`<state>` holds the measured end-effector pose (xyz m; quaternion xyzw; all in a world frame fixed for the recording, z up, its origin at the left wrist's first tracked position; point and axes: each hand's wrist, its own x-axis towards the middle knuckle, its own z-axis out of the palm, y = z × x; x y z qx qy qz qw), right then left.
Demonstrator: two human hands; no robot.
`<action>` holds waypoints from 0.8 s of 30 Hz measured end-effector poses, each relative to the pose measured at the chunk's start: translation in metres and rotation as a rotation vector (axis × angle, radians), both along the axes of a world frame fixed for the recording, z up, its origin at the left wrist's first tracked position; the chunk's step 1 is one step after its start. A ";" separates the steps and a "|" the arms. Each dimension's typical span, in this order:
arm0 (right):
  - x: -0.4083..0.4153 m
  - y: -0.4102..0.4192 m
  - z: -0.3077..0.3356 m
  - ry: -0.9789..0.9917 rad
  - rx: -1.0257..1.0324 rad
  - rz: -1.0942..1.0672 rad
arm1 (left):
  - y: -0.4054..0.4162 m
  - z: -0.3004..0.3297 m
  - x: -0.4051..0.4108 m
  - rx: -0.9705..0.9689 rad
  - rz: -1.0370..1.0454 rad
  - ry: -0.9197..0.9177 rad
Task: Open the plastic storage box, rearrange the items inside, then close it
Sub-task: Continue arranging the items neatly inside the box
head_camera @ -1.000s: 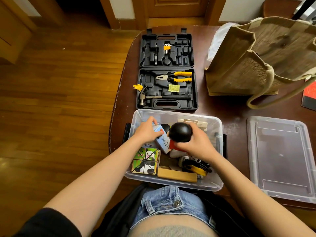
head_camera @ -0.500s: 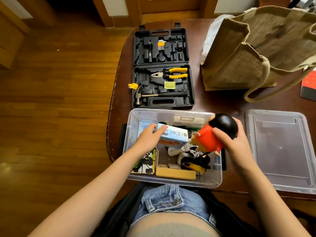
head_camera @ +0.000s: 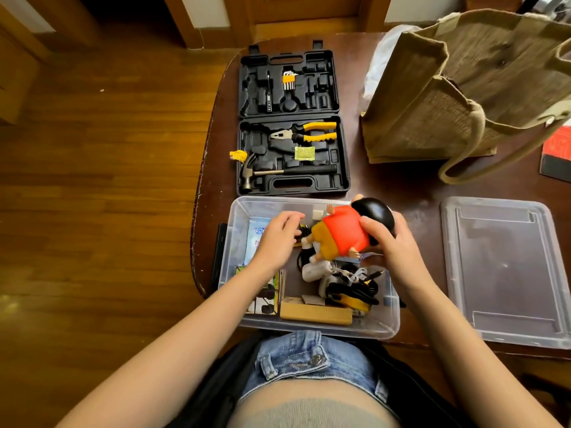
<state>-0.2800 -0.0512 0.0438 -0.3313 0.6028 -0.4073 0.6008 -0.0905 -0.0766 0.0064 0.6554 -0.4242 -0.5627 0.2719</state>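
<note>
Holding figurine point(head_camera: 343, 234) above box point(head_camera: 383, 327) right rim, right hand point(head_camera: 389, 242); lid point(head_camera: 506, 273) apart.

arms: bare to above the elbow | left sleeve point(head_camera: 102, 426): none seen | shorts point(head_camera: 309, 362): light blue denim, metal button, frayed hem | top point(head_camera: 312, 412): grey

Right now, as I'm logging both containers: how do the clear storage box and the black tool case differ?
The clear storage box is see-through plastic; the black tool case is opaque. The box's lid lies detached to its right; the case's lid stays joined, folded open. Things lie loose in the box; the case seats pliers and a hammer in moulded slots. Both are open on the table.
</note>
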 end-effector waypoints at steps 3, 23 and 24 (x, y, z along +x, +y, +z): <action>0.013 -0.004 -0.002 -0.015 0.058 -0.038 | 0.007 0.021 0.017 -0.032 -0.106 0.194; 0.051 -0.039 0.001 0.496 -0.366 0.677 | 0.007 0.025 0.059 0.252 -0.253 0.083; 0.055 -0.038 -0.003 0.596 -0.381 0.645 | 0.007 0.023 0.060 0.195 -0.257 0.002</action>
